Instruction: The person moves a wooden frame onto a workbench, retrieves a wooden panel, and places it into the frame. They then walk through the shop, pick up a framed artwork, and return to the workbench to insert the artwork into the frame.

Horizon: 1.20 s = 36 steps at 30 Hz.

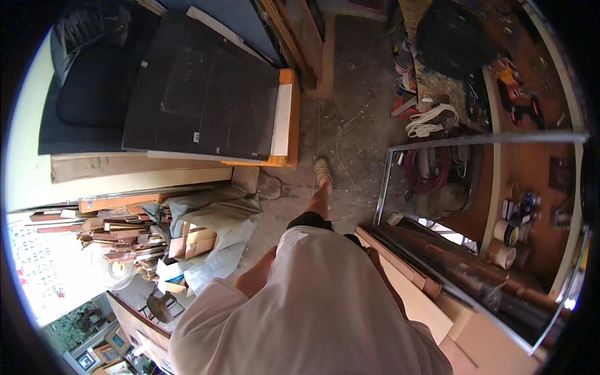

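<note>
My left forearm (pixel 255 276) comes down beside my white shirt (pixel 312 300), and the fingers at its end are hidden. On the other side my right forearm (pixel 389 281) is a shaded strip along the shirt's edge, its hand also hidden from sight. Nothing held shows at either side. One leg is stretched forward, with a beige clog (pixel 322 170) on the concrete floor (pixel 350 134). Nearest my right arm are long wooden boards (pixel 406 287) leaning together. A grey-green cloth (pixel 234 219) lies over wood pieces on my left side.
Large dark panels (pixel 206 94) with an orange wooden edge stand at front left. Stacked wood offcuts (pixel 119 234) and a fan (pixel 115 270) are at left. A metal-edged frame (pixel 487 139) spans the right, near a coiled white cable (pixel 431 120) and tape rolls (pixel 502 253).
</note>
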Each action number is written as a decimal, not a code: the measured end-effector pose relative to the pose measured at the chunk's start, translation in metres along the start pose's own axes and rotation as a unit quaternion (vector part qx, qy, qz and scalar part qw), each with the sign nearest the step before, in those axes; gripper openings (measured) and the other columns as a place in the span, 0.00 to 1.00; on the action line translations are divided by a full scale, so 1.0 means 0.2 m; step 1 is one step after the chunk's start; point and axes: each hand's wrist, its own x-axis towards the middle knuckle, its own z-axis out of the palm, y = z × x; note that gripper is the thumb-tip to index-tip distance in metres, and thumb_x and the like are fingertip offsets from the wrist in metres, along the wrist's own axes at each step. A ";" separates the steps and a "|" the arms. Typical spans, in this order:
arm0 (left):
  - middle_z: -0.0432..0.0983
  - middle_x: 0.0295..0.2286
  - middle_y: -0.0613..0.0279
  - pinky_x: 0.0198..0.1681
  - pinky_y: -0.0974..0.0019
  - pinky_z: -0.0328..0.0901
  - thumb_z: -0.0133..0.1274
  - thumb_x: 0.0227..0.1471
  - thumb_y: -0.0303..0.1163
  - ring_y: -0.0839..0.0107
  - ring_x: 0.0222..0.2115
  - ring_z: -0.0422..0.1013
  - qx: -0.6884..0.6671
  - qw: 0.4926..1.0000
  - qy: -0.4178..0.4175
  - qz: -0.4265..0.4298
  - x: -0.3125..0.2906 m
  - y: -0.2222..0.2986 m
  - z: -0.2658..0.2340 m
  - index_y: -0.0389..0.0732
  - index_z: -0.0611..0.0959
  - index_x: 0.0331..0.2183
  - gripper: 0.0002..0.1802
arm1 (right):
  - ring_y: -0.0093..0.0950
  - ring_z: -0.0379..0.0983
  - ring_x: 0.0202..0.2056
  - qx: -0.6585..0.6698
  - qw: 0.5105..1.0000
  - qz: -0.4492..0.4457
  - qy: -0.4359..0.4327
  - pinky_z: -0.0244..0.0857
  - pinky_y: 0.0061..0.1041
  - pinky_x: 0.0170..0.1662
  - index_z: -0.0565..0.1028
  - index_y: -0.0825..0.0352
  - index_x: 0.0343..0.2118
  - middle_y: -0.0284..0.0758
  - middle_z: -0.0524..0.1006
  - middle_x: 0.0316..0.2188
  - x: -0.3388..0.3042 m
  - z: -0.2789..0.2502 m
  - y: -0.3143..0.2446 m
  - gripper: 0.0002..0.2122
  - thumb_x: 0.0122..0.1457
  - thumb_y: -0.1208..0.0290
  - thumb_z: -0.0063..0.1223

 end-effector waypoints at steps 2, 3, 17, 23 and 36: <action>0.79 0.32 0.58 0.38 0.58 0.67 0.46 0.57 0.39 0.63 0.32 0.73 -0.005 1.000 0.011 -0.019 0.14 0.16 -0.03 0.39 0.82 0.33 0.15 | 0.27 0.73 0.22 0.078 0.984 0.109 -0.117 0.68 0.34 0.25 0.74 0.66 0.27 0.34 0.74 0.19 0.02 -0.03 0.03 0.09 0.57 0.66 0.51; 0.79 0.32 0.60 0.38 0.58 0.67 0.46 0.57 0.38 0.63 0.32 0.73 -0.006 0.999 0.027 -0.021 0.24 0.29 -0.06 0.39 0.82 0.32 0.15 | 0.27 0.73 0.22 0.103 0.970 0.157 -0.157 0.68 0.33 0.24 0.74 0.66 0.28 0.34 0.74 0.20 0.06 -0.06 0.06 0.08 0.58 0.66 0.51; 0.78 0.33 0.57 0.33 0.65 0.71 0.44 0.61 0.44 0.68 0.31 0.75 -0.173 0.974 0.026 0.144 0.93 2.09 -0.96 0.34 0.77 0.41 0.21 | 0.33 0.73 0.19 0.362 0.879 0.305 0.057 0.66 0.34 0.26 0.76 0.67 0.37 0.39 0.71 0.13 1.80 -1.27 0.19 0.16 0.62 0.57 0.46; 0.79 0.33 0.55 0.33 0.61 0.72 0.44 0.61 0.42 0.64 0.29 0.75 -0.030 0.999 -0.012 0.038 1.02 1.84 -0.86 0.34 0.77 0.41 0.20 | 0.41 0.75 0.26 0.194 0.946 0.249 0.075 0.68 0.38 0.32 0.80 0.66 0.29 0.44 0.78 0.24 2.02 -1.29 0.10 0.21 0.62 0.52 0.43; 0.77 0.31 0.57 0.37 0.60 0.67 0.41 0.62 0.46 0.60 0.32 0.74 -0.083 0.994 0.028 0.066 1.14 2.54 -0.83 0.35 0.78 0.38 0.22 | 0.36 0.73 0.21 0.155 0.988 -0.008 -0.002 0.67 0.31 0.26 0.75 0.68 0.32 0.42 0.75 0.18 2.53 -1.11 0.90 0.17 0.61 0.56 0.47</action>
